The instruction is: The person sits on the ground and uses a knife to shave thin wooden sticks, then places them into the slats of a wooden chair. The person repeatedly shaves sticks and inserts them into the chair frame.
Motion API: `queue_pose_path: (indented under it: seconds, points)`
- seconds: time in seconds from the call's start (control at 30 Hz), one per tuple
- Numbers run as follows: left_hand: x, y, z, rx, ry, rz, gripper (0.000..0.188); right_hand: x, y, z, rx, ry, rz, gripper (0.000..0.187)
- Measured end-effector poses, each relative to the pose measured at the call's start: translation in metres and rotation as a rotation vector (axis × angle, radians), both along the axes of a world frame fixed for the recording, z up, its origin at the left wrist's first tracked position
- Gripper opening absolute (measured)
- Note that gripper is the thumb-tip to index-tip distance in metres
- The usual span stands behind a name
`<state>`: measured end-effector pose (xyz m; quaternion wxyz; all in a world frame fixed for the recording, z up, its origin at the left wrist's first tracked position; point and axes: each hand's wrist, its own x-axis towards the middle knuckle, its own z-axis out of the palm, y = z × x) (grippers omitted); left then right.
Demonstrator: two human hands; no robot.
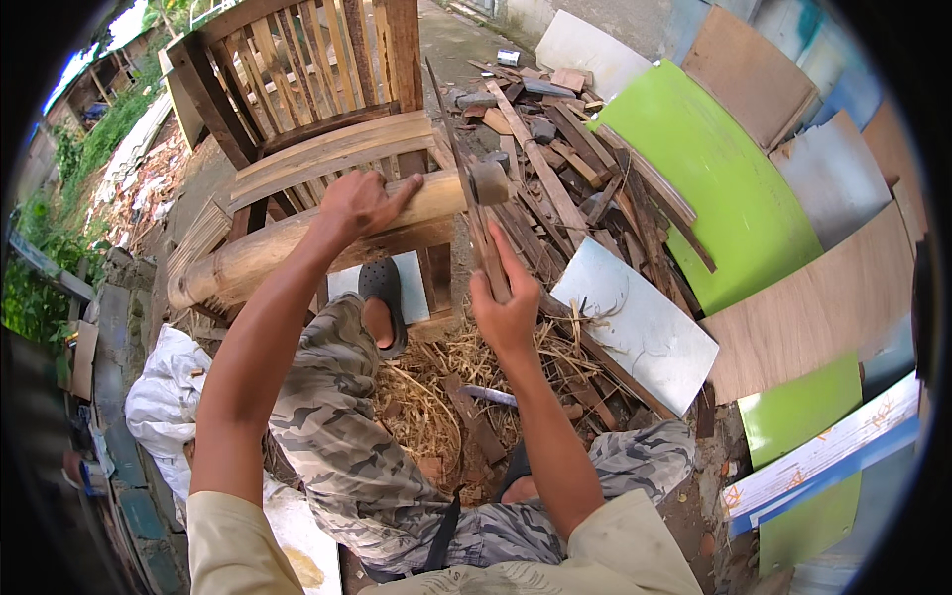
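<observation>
A thick tan bamboo pole (253, 260) lies across a slatted wooden chair (332, 149), its right end jutting past the chair's side. My left hand (365, 205) grips the pole from above, fingers curled over it and thumb stretched along the top. In my right hand (508, 309) is a handsaw (459, 149), held by its wooden handle. The narrow blade points up and away from me and crosses the pole near its right end. How deep the blade sits in the bamboo, I cannot tell. My left foot, in a dark clog (381, 297), is raised onto the chair's lower part.
Scrap wood (570, 149) is heaped right of the chair. Shavings (426, 397) cover the ground between my legs. Green panels (714, 178), a grey sheet (640, 322) and plywood (823, 307) lie to the right. A white sack (164, 397) and block wall (124, 476) stand left.
</observation>
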<state>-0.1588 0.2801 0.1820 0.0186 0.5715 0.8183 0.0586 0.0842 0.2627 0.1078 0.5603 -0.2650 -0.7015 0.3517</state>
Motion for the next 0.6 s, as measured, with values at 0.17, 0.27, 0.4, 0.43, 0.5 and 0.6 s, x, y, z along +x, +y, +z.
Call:
queue_pose_path:
  seconds: [0.17, 0.27, 0.4, 0.43, 0.5, 0.6]
  points:
    - [0.024, -0.013, 0.009, -0.162, 0.022, -0.053, 0.092, 0.027, -0.066, -0.014, -0.222, 0.005, -0.002, 0.06]
    - [0.036, -0.017, 0.008, -0.123, -0.018, 0.001, 0.092, 0.028, -0.044, -0.019, -0.072, -0.003, -0.038, 0.061]
    - [0.022, -0.019, 0.004, -0.057, -0.025, 0.058, 0.095, 0.017, -0.032, 0.0, -0.129, -0.043, 0.006, 0.061]
    - [0.02, -0.015, 0.004, -0.041, -0.02, 0.07, 0.096, 0.013, -0.027, 0.003, -0.144, -0.025, 0.007, 0.061]
    - [0.015, -0.01, 0.004, -0.025, -0.01, 0.096, 0.097, 0.004, -0.017, 0.005, -0.121, 0.023, 0.001, 0.06]
    - [0.004, -0.009, 0.008, -0.063, -0.001, 0.129, 0.098, -0.006, -0.01, 0.016, -0.202, -0.023, 0.055, 0.06]
